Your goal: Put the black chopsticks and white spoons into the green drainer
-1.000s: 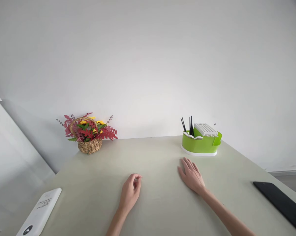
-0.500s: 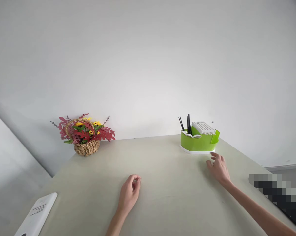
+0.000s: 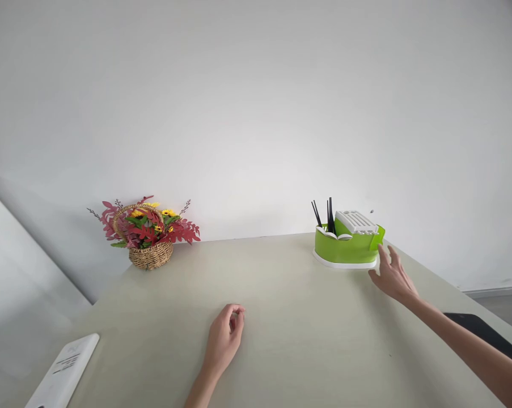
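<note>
The green and white cutlery holder (image 3: 345,249) stands at the back right of the table, with several black chopsticks (image 3: 330,216) upright in its left part. A slotted white rack (image 3: 356,221) covers its raised right part. My right hand (image 3: 394,277) is open, fingers spread, just in front of the holder's right end. Whether the fingertips touch it, I cannot tell. Over the near middle of the table, my left hand (image 3: 225,335) is curled with thumb and fingertips together, and nothing shows in it.
A wicker basket (image 3: 151,256) of red and yellow flowers (image 3: 147,229) stands at the back left. A white flat box-like object (image 3: 66,368) with printed lines lies at the left edge of the table (image 3: 281,362). Something flat and black (image 3: 483,327) is at the right edge, partly behind my right arm.
My right hand has moved right and slightly up, its fingers spreading wider at the holder's right end. My left hand has hardly moved. The view has shifted a little.
</note>
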Demonstrator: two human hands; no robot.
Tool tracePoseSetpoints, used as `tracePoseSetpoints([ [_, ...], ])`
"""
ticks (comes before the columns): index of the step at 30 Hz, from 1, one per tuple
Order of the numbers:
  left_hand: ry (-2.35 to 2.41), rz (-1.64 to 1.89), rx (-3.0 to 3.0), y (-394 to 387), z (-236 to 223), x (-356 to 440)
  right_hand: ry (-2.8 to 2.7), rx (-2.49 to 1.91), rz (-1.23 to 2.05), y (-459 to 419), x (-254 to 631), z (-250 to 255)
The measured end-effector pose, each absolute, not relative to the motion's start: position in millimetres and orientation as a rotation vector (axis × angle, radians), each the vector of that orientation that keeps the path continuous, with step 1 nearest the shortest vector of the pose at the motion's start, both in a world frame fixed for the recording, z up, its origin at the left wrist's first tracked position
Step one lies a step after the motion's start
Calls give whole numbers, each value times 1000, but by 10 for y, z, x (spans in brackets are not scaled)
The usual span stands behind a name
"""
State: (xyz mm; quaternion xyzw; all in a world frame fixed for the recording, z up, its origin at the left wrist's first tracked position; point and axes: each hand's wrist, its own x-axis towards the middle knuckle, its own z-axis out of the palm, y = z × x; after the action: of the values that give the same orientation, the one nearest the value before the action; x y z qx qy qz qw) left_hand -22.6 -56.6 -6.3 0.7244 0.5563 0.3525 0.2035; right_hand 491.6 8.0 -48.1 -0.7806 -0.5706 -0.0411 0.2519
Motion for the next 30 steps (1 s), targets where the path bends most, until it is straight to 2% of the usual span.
tracePoseSetpoints([
  [5, 1548, 985, 2016, -578, -54, -221, -1729, -2108, -164, 79, 4950, -579],
  [19, 1564, 968, 1992, -563, -99, -211, -1795, -2165, -74, 83, 5017, -609],
  [30, 1573, 993, 1983, -527, -142, -230, -1741, -2185, -27, -47, 4615, -557],
])
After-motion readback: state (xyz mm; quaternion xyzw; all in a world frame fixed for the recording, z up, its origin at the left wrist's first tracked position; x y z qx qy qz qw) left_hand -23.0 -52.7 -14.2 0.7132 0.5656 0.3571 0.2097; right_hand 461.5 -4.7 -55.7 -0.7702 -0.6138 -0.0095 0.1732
